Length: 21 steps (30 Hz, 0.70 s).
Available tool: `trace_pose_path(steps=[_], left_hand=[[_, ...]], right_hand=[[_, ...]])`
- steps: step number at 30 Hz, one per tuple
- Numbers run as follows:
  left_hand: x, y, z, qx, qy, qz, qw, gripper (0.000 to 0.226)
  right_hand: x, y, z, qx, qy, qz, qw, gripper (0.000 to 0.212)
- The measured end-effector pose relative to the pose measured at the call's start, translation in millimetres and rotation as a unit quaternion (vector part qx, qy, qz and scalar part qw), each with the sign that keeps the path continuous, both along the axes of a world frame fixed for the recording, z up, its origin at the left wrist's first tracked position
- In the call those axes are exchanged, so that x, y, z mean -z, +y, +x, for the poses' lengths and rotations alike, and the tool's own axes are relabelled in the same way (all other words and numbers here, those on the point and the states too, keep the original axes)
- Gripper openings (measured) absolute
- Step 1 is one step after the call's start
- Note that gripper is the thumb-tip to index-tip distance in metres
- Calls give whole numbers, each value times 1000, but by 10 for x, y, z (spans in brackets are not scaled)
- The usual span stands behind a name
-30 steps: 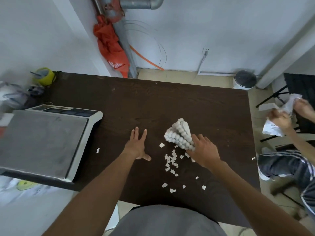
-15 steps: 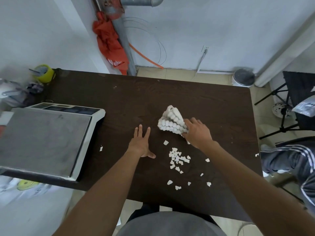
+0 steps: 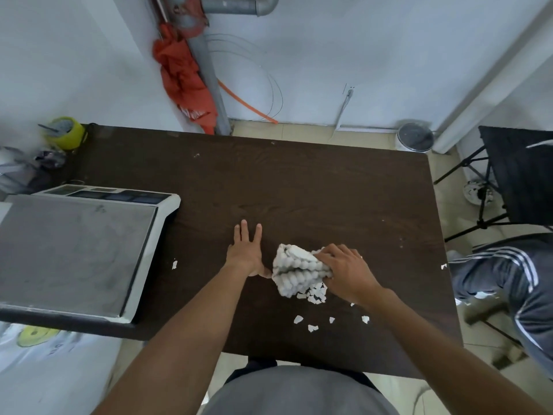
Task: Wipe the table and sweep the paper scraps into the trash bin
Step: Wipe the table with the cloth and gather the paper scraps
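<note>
A dark brown table (image 3: 299, 187) fills the middle of the view. My right hand (image 3: 347, 271) grips a white knobbly cloth (image 3: 294, 271) and holds it down on the tabletop over a heap of white paper scraps (image 3: 314, 295). Several more scraps (image 3: 312, 327) lie loose nearer the front edge. Single scraps lie by the scale (image 3: 174, 264) and at the right edge (image 3: 443, 266). My left hand (image 3: 246, 253) lies flat on the table just left of the cloth, fingers straight. A small white bin with a dark lid (image 3: 414, 137) stands on the floor beyond the far right corner.
A large weighing scale (image 3: 74, 253) takes up the table's left side. A yellow cup (image 3: 64, 131) sits at the far left corner. A seated person's leg (image 3: 508, 274) and a black stand (image 3: 514, 175) are close to the right edge. An orange cloth (image 3: 182, 79) hangs on a pipe behind.
My right hand has pulled the cloth toward me and down onto the scraps, bunching them under it. My left hand has stayed flat in about the same spot.
</note>
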<state>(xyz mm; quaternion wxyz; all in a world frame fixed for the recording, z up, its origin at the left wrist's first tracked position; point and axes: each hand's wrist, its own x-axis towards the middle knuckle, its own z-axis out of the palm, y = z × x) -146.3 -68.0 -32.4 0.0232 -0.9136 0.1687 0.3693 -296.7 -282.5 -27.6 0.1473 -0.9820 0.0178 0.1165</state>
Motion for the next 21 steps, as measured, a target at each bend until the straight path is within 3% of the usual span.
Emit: trace_pose_path(steps=[9,14,21], left_hand=[[-30,5,-5,0,1,-5,1000,136],[-17,7,-7,-6,1,-15,1000,137],[-13,-2,17,0,5,-9,1000,137]], right_hand=[[-164,-621,-285,210,-30,-16,977,48],[-38,-485,-567,290,-5,-22,957,44],[-109,-2,-516,325,42,101,939,34]])
